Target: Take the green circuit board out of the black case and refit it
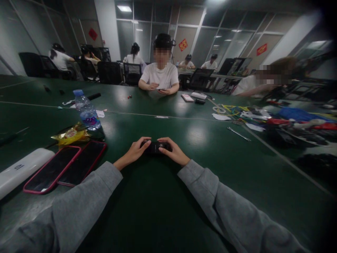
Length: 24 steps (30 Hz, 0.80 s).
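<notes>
Between my two hands, low over the green table [158, 196], is a small black device [153, 148] with faint pale markings on its top face. My left hand [134, 151] grips its left end, the thumb lying on top. At the other end, my right hand [174, 151] has its thumb pressed on the face and its fingers curled behind. Both palms and the far side of the device are partly hidden. Whether it rests on the tabletop, I cannot tell.
On the left are two red-edged phones [81, 163], a white power bank [25, 170], a yellow wrapper [71, 136] and a water bottle [86, 111]. A wrench [239, 134] and tangled cables [237, 111] lie right. A person [159, 77] sits opposite, holding something small.
</notes>
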Motion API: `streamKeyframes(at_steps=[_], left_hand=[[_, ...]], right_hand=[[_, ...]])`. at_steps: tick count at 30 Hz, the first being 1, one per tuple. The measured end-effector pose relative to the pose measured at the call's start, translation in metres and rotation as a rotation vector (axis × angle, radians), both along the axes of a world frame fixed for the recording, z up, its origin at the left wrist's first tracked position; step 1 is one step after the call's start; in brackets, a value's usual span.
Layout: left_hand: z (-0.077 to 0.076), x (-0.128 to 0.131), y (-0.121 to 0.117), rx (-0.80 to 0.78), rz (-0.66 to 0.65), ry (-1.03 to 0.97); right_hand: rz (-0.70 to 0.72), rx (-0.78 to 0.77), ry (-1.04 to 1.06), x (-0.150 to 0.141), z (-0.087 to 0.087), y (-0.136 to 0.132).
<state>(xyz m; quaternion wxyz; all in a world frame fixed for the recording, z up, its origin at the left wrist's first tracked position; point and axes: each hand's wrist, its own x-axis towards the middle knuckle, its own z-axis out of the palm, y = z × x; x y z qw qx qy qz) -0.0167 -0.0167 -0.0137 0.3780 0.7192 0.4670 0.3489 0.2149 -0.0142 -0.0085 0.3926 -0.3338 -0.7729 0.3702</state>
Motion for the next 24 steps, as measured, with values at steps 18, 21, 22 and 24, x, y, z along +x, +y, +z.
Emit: streamKeyframes(at_steps=[18,21,22,24], left_hand=[[-0.003,0.0,-0.005,0.178,-0.001,0.049],[-0.005,0.0,-0.003,0.166,-0.022,0.037],[-0.005,0.0,-0.003,0.155,-0.027,0.036],[-0.005,0.001,-0.003,0.132,-0.013,0.043]], right_hand=[[-0.161,-0.087,0.002,-0.002,-0.006,-0.001],[-0.227,-0.035,-0.037,-0.001,-0.01,0.001],[-0.252,-0.031,-0.053,-0.001,-0.012,0.003],[-0.3,-0.038,-0.084,0.001,-0.016,0.005]])
